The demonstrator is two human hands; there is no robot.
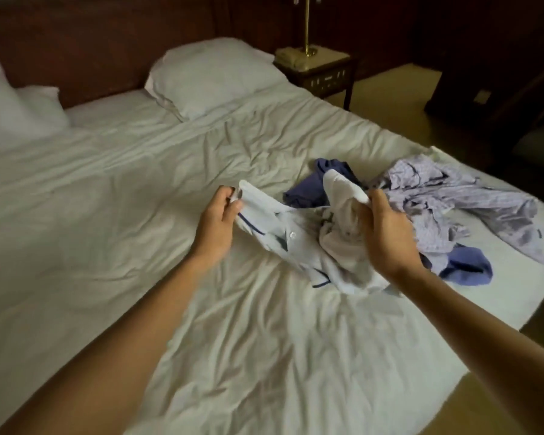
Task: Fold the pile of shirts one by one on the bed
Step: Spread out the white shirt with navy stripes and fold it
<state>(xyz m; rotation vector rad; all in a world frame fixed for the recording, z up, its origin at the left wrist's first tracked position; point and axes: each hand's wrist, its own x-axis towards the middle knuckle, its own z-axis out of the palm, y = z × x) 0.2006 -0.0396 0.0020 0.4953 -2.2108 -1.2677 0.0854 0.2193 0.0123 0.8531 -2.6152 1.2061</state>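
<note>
Gripping the pale shirt [296, 246], left hand [217, 218] and right hand [387, 233] hide its bunched edges.

Two white pillows [214, 73] against a dark wooden headboard [91, 36]; far right, brass lamp [308, 26] on a nightstand [321, 73].

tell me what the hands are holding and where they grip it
Both hold the pale blue shirt: the left hand pinches a navy-trimmed edge, the right hand clutches bunched fabric.

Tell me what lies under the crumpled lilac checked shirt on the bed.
A dark blue garment pokes out below the crumpled lilac checked shirt; more blue shows behind the pile. How far it extends underneath is covered.
</note>
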